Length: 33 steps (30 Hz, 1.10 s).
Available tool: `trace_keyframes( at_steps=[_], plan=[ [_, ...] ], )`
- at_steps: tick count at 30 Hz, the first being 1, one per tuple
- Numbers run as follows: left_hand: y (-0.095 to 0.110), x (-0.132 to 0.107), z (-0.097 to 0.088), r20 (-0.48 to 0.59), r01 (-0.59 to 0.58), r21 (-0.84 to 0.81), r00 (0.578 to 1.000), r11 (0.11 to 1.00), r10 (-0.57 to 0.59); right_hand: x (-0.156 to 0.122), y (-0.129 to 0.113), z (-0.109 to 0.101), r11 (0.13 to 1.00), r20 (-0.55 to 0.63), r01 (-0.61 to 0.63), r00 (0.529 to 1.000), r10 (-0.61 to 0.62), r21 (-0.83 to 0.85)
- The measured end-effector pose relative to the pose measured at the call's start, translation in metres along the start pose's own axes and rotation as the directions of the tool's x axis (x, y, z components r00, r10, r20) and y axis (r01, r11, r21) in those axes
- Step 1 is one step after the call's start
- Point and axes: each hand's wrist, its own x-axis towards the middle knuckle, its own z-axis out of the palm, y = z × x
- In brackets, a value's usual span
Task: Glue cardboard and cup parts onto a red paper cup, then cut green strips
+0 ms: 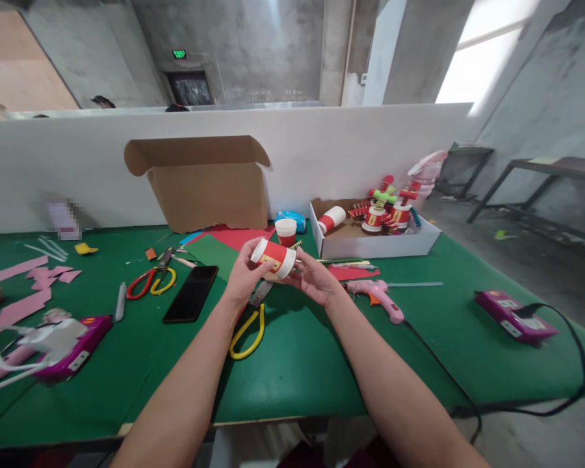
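Note:
A paper cup [279, 257] wrapped in a red band with a yellow label lies tilted sideways between my hands, above the table. My left hand [246, 270] wraps round its left end, with the thumb across the label. At the cup's right end, the fingers of my right hand [316, 276] are bent against the rim; some are hidden behind it. Under my left forearm lie pliers with yellow and red handles [247, 335]. Just behind the held cup stands a second red and white cup [286, 231]. A pink glue gun [383, 298] lies right of my right hand.
A white box [380, 246] holds cups and spring figures. An open cardboard box [214, 195] stands behind. A phone [191, 296], pliers [156, 276] and pink paper scraps [24, 309] lie left. A cord runs near a purple power strip [514, 316]. A white partition [312, 149] borders the table.

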Motion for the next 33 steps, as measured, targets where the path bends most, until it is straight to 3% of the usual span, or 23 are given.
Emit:
trace_keyframes(
  at_steps=[5, 26, 33],
  plan=[
    [0.0012, -0.0016, -0.0003, 0.033, -0.051, -0.019, 0.998, 0.999, 0.051, 0.0001, -0.0023, -0.0020, 0.996, 0.015, -0.095, 0.995, 0.095, -0.003],
    [0.0025, -0.0034, 0.0009, 0.050, -0.062, 0.005, 0.997, 0.998, 0.061, 0.0001, -0.0029, -0.0005, 0.997, -0.005, -0.071, 0.997, 0.072, 0.034],
    [0.0042, -0.0017, -0.0001, 0.047, -0.131, 0.225, 0.991, 0.966, 0.123, 0.0054, 0.0030, -0.0026, 0.998, -0.084, -0.044, 0.996, 0.040, -0.050]
  ],
)
